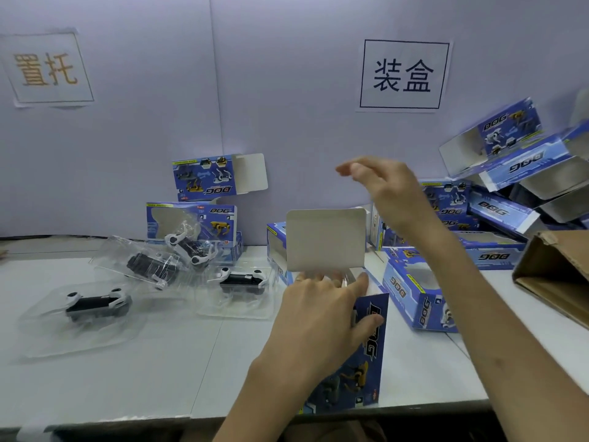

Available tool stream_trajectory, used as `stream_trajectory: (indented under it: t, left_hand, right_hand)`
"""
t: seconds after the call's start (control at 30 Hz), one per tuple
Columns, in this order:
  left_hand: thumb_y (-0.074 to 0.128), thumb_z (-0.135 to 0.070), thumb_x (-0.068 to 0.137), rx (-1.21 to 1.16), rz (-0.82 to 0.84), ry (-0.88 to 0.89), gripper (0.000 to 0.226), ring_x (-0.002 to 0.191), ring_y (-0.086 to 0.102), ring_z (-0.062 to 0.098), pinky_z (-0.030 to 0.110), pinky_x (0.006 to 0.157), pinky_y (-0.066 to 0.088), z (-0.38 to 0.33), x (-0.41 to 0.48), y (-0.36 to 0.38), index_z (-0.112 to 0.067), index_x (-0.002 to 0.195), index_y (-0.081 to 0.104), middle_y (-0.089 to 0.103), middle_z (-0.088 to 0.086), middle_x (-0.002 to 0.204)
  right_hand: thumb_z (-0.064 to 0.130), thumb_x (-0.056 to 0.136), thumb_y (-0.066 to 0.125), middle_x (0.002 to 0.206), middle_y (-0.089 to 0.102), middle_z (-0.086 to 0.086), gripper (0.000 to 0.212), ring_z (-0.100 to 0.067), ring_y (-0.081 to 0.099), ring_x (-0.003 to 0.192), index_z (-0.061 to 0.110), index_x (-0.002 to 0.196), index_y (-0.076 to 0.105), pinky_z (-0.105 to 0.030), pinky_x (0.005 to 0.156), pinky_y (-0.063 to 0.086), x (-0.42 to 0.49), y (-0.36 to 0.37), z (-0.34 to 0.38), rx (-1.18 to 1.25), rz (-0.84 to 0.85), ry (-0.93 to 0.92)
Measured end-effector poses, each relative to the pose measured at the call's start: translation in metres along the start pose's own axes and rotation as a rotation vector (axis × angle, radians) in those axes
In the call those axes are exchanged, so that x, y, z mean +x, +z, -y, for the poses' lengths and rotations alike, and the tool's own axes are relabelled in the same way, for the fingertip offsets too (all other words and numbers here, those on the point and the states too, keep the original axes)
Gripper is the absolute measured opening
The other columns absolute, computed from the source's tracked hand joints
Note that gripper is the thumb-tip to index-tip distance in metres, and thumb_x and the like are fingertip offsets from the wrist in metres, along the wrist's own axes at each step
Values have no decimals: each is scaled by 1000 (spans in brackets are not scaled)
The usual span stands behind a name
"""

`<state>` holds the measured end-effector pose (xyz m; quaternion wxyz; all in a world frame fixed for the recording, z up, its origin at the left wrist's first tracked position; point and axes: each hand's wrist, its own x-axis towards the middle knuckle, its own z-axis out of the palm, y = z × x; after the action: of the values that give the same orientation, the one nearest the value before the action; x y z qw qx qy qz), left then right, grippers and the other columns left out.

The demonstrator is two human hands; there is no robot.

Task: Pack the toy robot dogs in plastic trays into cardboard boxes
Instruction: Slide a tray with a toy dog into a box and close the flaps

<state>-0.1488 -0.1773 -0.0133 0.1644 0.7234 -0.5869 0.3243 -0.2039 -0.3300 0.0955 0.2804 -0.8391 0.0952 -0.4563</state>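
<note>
We read 装盒 in black on the framed white sign [404, 74] at one o'clock on the wall, and 置托 in orange on the paper sign [47, 70] at ten o'clock. DOG stands on the nearest blue box [369, 346] at five o'clock, on the windowed box [191, 223] at eleven, and upside down on the top box [204, 177] above it.

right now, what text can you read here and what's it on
"装盒": black, on the right wall sign.
"置托": orange, on the left wall sign.
"DOG": on the nearest blue box and the other blue boxes, some upside down.
Small print on the boxes: too blurred to read.
</note>
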Motion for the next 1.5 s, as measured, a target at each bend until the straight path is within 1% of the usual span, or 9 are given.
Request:
stream_trajectory:
  t: [0.07, 0.2, 0.27, 0.37, 0.5, 0.7, 0.97, 1.1, 1.5]
  left_hand:
    - [41, -61, 92, -31, -15, -12, 47, 94, 63, 20, 32, 75, 44, -2, -2, 0, -33, 127, 55, 70, -6, 101]
    - [53, -55, 88, -26, -48, -15, 42, 90, 67, 20, 32, 75, 50, -2, 0, -1, -33, 123, 61, 72, -7, 99]
    - [60, -54, 84, -12, -60, -32, 41, 91, 68, 19, 30, 74, 52, -2, -2, -1, -34, 120, 64, 73, -8, 101]
    - [61, -53, 82, -32, -88, -45, 41, 95, 67, 20, 32, 71, 53, -4, -5, -2, -35, 119, 65, 72, -8, 103]
    - [66, -47, 78, -65, -116, -57, 32, 71, 68, 16, 26, 58, 47, -5, -8, -1, -36, 107, 73, 72, -8, 76]
    - [72, -46, 73, -81, -181, -59, 20, 64, 64, 13, 24, 56, 44, -5, -10, 2, -32, 86, 74, 68, -9, 65]
    - [69, -21, 88, -376, -509, -42, 13, 97, 65, 13, 32, 90, 46, -2, -33, 24, -19, 99, 75, 73, -9, 101]
    - [70, -12, 80, -357, -741, -153, 10, 113, 62, 13, 38, 96, 41, -17, -57, 40, -19, 83, 77, 70, -9, 116]
    - [65, -17, 88, -445, -740, -195, 18, 122, 51, 17, 30, 100, 44, -10, -62, 48, -23, 104, 63, 60, -2, 126]
  right_hand:
    - [34, 107, 40, 120, 68, 10, 35, -2, 59, 108, 23, 117, 71, -27, 103, 43, 17, 5, 4, -98, 272, 89]
    - [43, 105, 43, 66, 42, 4, 45, -13, 37, 60, 19, 68, 52, -31, 62, 30, 6, 5, 6, -273, 579, 160]
    - [48, 103, 42, 64, 47, 6, 49, -13, 40, 60, 17, 69, 59, -32, 62, 32, -15, -3, 5, -165, 576, 152]
    - [54, 97, 42, 99, 73, 16, 41, -3, 64, 93, 36, 103, 78, -22, 86, 44, -51, -11, 4, -29, 627, 90]
    - [31, 96, 62, 111, 72, 22, 22, 2, 62, 112, 33, 112, 75, -18, 93, 47, -81, -2, -13, 6, 567, 25]
    - [33, 90, 60, 119, 70, 19, 30, 2, 59, 121, 24, 115, 74, -13, 97, 44, -91, 9, -33, 203, 495, 18]
    - [34, 87, 64, 114, 73, 15, 31, -1, 64, 113, 23, 114, 75, -17, 93, 50, -92, 13, -35, 210, 380, -24]
    - [33, 86, 65, 115, 72, 19, 29, 3, 62, 116, 28, 113, 75, -15, 94, 49, -93, 13, -36, 149, 378, -84]
    - [19, 93, 69, 123, 67, 23, 29, 12, 55, 119, 36, 116, 73, -20, 99, 50, -86, -1, -18, -93, 542, -108]
